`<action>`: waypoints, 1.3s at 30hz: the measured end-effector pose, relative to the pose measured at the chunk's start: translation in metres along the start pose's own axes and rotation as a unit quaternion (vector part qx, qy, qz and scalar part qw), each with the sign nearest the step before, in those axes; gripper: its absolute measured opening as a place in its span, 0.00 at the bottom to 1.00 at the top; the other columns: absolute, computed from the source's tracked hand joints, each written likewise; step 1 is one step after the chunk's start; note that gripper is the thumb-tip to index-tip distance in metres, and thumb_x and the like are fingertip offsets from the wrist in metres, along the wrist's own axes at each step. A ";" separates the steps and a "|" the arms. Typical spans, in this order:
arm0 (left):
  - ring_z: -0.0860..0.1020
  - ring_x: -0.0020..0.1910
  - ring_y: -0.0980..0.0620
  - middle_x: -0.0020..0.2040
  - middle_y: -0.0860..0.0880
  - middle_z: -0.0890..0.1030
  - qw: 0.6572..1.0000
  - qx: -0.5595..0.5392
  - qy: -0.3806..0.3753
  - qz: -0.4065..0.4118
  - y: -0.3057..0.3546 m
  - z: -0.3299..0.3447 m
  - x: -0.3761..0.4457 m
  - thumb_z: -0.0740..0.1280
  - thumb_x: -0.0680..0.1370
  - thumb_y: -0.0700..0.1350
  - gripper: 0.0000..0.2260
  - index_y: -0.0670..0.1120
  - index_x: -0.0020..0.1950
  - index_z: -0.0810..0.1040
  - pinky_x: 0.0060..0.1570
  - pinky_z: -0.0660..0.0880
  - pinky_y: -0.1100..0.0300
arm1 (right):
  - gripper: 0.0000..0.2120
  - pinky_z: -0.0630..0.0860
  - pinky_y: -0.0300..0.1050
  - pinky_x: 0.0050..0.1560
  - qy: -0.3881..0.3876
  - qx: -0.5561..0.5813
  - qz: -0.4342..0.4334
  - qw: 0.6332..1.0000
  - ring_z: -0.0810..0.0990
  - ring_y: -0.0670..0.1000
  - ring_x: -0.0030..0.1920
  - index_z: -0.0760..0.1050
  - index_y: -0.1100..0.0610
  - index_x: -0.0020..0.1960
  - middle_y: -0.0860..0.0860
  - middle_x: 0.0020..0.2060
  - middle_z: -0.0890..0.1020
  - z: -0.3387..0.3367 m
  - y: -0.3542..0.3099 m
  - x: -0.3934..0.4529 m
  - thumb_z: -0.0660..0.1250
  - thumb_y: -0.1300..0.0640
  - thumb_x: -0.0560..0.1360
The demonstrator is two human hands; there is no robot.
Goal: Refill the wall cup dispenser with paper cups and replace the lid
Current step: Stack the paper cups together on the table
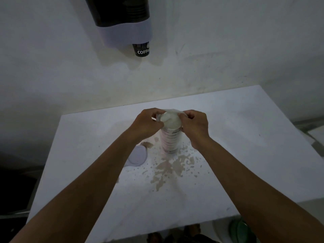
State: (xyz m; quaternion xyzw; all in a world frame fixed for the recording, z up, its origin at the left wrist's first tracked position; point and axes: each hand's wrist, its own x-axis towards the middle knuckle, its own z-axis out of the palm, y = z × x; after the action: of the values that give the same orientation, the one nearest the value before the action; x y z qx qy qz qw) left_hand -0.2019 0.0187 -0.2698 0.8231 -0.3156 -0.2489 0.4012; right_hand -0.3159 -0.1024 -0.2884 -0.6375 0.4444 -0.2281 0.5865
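Observation:
A tall stack of paper cups (169, 139) stands upright on the white table (245, 146), wrapped in a thin clear plastic sleeve. My left hand (147, 122) and my right hand (195, 127) both pinch the plastic at the top of the stack, one on each side. On the wall above hangs the cup dispenser (122, 20), dark on top and pale at the base, with a black "COFFEE" cup (142, 50) poking out below. A round white lid (137, 156) lies flat on the table, left of the stack and partly under my left forearm.
Brownish worn patches (168, 171) mark the tabletop in front of the stack. The table's back edge meets the white wall. A green object (240, 230) and feet show below the front edge. Dark floor lies to the left.

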 end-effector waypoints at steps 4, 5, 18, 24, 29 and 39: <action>0.79 0.47 0.57 0.52 0.55 0.82 0.997 -0.079 -0.012 -0.014 -0.002 0.002 0.000 0.69 0.76 0.37 0.15 0.49 0.61 0.82 0.48 0.78 0.60 | 0.01 0.77 0.40 0.33 -0.078 0.198 0.220 0.952 0.74 0.48 0.34 0.79 0.58 0.45 0.52 0.33 0.76 -0.006 -0.006 0.007 0.70 0.61 0.74; 0.80 0.45 0.58 0.51 0.56 0.83 0.996 -0.091 0.013 -0.018 -0.004 0.004 0.000 0.68 0.75 0.36 0.16 0.50 0.59 0.84 0.49 0.79 0.60 | 0.03 0.75 0.39 0.32 -0.102 0.214 0.259 0.936 0.72 0.47 0.33 0.78 0.58 0.47 0.51 0.33 0.75 -0.008 -0.004 0.011 0.70 0.60 0.74; 0.81 0.56 0.56 0.57 0.51 0.84 0.969 0.012 0.191 0.155 -0.039 0.038 -0.013 0.65 0.79 0.39 0.12 0.47 0.59 0.84 0.54 0.79 0.63 | 0.10 0.75 0.46 0.40 -0.072 0.105 0.065 0.990 0.77 0.51 0.40 0.77 0.48 0.45 0.50 0.41 0.81 -0.003 0.022 0.014 0.63 0.62 0.78; 0.79 0.60 0.55 0.62 0.54 0.82 0.988 -0.096 0.085 0.086 -0.044 0.045 -0.022 0.63 0.81 0.48 0.15 0.49 0.67 0.78 0.60 0.78 0.53 | 0.13 0.82 0.48 0.48 -0.027 0.043 -0.061 0.997 0.83 0.49 0.48 0.84 0.48 0.42 0.44 0.44 0.85 0.002 0.035 0.009 0.65 0.62 0.77; 0.79 0.57 0.55 0.62 0.48 0.81 0.963 -0.015 0.219 0.159 -0.049 0.049 -0.028 0.70 0.77 0.50 0.18 0.43 0.64 0.78 0.52 0.78 0.69 | 0.03 0.78 0.39 0.32 -0.084 0.202 0.233 0.948 0.77 0.50 0.35 0.82 0.60 0.47 0.53 0.35 0.81 -0.001 0.009 0.011 0.72 0.63 0.73; 0.78 0.55 0.49 0.56 0.43 0.79 0.924 0.117 0.222 0.290 -0.065 0.043 -0.028 0.72 0.77 0.49 0.17 0.39 0.60 0.78 0.57 0.74 0.66 | 0.11 0.80 0.43 0.49 -0.112 0.247 0.033 0.962 0.83 0.53 0.49 0.82 0.59 0.43 0.54 0.46 0.85 -0.012 0.038 0.002 0.64 0.69 0.77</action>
State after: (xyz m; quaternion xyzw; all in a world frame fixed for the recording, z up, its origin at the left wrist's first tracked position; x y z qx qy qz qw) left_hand -0.2284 0.0487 -0.3420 0.7711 -0.4700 0.1063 0.4163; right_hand -0.3356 -0.1075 -0.3227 -0.4790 0.3266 -0.2391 0.7789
